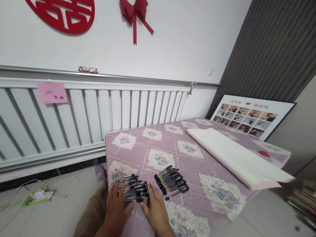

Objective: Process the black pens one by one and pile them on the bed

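Black-capped clear pens (133,191) lie bunched between two bare hands: the left hand (119,203), fingers loosely curved, touches their left ends, and the right hand (155,208), half open, rests against their right side. Just beside the right hand, a slanted row of pens (171,179) lies on the purple floral cloth (181,165). Farther right is a cream roll (234,156), with a photo board (246,117) behind it.
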`<action>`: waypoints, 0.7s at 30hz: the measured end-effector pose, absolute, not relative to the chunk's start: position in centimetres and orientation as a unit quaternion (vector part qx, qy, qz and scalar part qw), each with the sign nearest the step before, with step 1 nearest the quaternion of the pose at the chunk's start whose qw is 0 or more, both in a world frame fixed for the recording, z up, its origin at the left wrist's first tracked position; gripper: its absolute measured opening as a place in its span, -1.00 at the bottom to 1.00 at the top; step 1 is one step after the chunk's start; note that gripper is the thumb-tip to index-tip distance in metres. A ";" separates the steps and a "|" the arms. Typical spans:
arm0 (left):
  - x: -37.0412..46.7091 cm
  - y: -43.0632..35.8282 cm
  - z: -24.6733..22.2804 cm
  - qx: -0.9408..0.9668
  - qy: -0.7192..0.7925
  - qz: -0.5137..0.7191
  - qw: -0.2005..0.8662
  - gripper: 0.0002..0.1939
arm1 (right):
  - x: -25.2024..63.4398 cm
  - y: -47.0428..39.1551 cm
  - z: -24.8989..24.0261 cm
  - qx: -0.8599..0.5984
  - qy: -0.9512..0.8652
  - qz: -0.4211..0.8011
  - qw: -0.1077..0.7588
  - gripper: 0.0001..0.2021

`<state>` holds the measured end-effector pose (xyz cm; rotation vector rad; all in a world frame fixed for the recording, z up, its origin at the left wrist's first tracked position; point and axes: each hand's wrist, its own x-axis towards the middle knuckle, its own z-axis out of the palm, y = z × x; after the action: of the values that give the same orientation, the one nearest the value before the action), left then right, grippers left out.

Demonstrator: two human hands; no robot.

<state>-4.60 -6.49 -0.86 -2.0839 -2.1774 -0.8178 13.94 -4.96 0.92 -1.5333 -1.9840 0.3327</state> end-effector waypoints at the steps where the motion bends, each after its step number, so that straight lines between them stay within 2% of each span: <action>1: -4.6 -6.4 -1.0 -0.669 -0.695 -0.261 0.000 -0.35 | 13.8 -5.0 0.9 -0.581 -0.750 0.129 0.289 -0.33; 6: -4.6 -6.3 -0.6 -0.686 -0.679 -0.260 -0.024 -0.32 | 13.7 -5.2 1.3 -0.569 -0.767 0.146 0.258 -0.35; 12: -4.0 -7.2 0.5 -0.676 -0.705 -0.213 -0.034 -0.31 | 14.3 -5.3 1.2 -0.556 -0.755 0.148 0.315 -0.42; 21: -2.8 -9.1 -0.1 -0.713 -0.676 -0.186 -0.012 -0.34 | 14.4 -5.3 1.1 -0.555 -0.748 0.149 0.331 -0.45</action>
<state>-2.83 -9.14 -0.10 -2.2571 -2.1393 -0.5899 14.44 -5.31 1.14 -1.4499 -1.9563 0.3906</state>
